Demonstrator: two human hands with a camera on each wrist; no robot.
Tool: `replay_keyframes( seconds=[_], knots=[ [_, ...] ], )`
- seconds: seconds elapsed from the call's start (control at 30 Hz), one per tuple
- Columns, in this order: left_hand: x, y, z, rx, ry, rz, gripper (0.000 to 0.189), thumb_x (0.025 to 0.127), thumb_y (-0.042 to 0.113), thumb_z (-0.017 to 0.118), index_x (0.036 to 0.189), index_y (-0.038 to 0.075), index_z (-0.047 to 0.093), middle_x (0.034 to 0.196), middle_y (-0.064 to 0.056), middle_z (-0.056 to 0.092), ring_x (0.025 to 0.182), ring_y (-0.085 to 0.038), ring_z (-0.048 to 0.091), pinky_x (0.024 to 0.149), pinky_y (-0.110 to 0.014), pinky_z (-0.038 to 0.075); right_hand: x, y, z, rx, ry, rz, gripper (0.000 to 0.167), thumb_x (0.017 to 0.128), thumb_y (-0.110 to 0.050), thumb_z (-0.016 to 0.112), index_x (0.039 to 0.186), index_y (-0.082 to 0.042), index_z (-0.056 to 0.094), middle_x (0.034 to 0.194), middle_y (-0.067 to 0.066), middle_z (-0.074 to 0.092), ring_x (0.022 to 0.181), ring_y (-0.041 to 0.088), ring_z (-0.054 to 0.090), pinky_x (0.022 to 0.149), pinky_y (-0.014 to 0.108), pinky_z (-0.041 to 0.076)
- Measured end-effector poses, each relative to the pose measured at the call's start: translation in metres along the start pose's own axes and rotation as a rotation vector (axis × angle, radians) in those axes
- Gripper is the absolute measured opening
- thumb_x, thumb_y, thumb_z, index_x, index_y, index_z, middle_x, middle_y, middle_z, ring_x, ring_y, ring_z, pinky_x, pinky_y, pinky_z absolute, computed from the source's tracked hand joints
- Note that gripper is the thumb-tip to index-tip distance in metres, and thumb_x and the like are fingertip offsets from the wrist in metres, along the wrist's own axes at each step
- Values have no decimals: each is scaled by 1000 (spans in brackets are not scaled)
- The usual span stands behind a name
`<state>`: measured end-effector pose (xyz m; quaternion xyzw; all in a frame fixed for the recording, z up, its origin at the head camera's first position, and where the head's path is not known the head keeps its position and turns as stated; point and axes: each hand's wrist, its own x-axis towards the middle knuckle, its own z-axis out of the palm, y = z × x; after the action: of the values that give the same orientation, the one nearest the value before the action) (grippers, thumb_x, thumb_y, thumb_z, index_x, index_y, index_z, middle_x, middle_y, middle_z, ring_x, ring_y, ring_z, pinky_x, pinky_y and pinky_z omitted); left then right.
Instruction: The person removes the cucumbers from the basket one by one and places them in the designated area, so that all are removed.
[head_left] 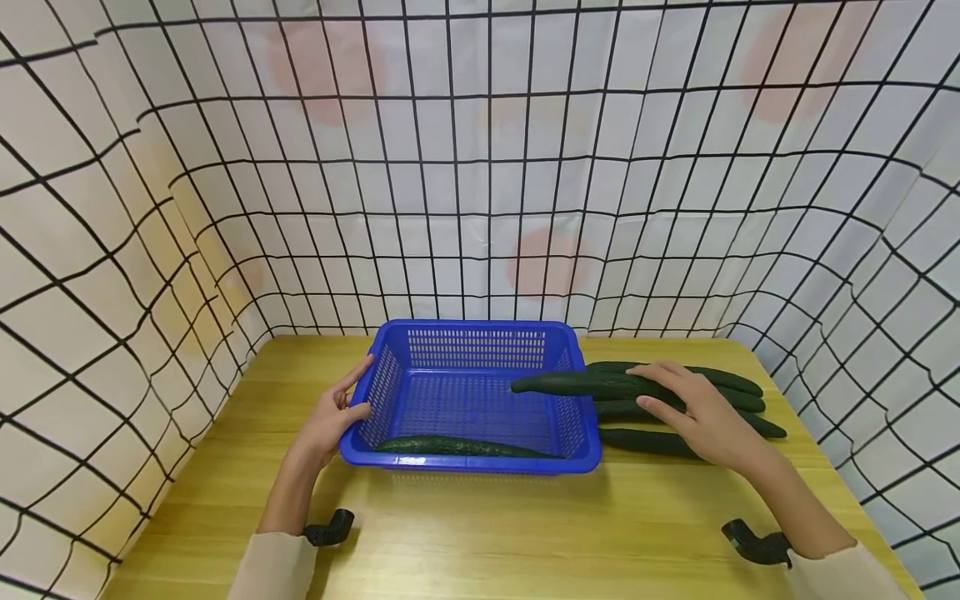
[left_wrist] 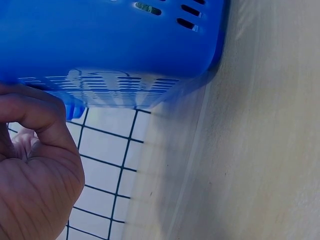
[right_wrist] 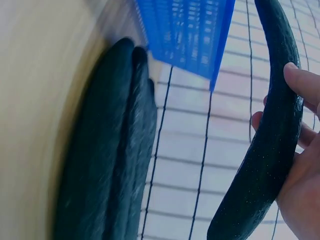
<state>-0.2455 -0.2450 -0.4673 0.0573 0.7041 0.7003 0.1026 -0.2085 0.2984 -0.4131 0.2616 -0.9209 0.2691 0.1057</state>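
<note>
A blue plastic basket [head_left: 471, 465] with slotted walls stands on the table. Its left rim is gripped by my left hand [head_left: 330, 421], whose curled fingers also show against the basket wall [left_wrist: 115, 55] in the left wrist view. One dark green cucumber [head_left: 457, 447] lies inside along the near wall. My right hand [head_left: 701, 417] holds another cucumber [head_left: 570, 383] above the table, its tip reaching over the basket's right rim. In the right wrist view, thumb and fingers close around this held cucumber [right_wrist: 277, 130], clear of the others.
Several more cucumbers [head_left: 652, 442] lie side by side on the wooden table [head_left: 480, 533], right of the basket. White walls covered with black netting [head_left: 480, 192] enclose the table's back and sides. A black device [head_left: 753, 543] is strapped at each wrist.
</note>
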Motion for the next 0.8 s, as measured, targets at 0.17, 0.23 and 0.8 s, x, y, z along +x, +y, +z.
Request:
replay_keyframes(
  seconds=[0.17,0.23,0.8],
  knots=[
    [0,-2,-1,-3,20,-3,89,90,-9,55,165,28,27,94,-20,71,82,-33,76,69,-42,66,-19,11,-7,-18,27,28,43,103,-20,62,145,-16,57,141,13,58,124,40,58,92,64,51],
    [0,-3,-1,3,22,-4,89,90,-9,56,165,29,27,93,-20,70,82,-33,76,69,-43,65,-27,16,-9,-32,32,42,43,102,-20,63,145,-16,57,140,11,58,120,37,59,90,60,52],
    [1,-2,-2,-2,-1,17,88,91,-8,57,166,25,24,74,-3,63,74,-23,76,67,-37,65,-88,62,-30,47,25,245,49,103,-22,62,151,-24,51,149,25,49,136,59,39,95,77,35]
  ],
)
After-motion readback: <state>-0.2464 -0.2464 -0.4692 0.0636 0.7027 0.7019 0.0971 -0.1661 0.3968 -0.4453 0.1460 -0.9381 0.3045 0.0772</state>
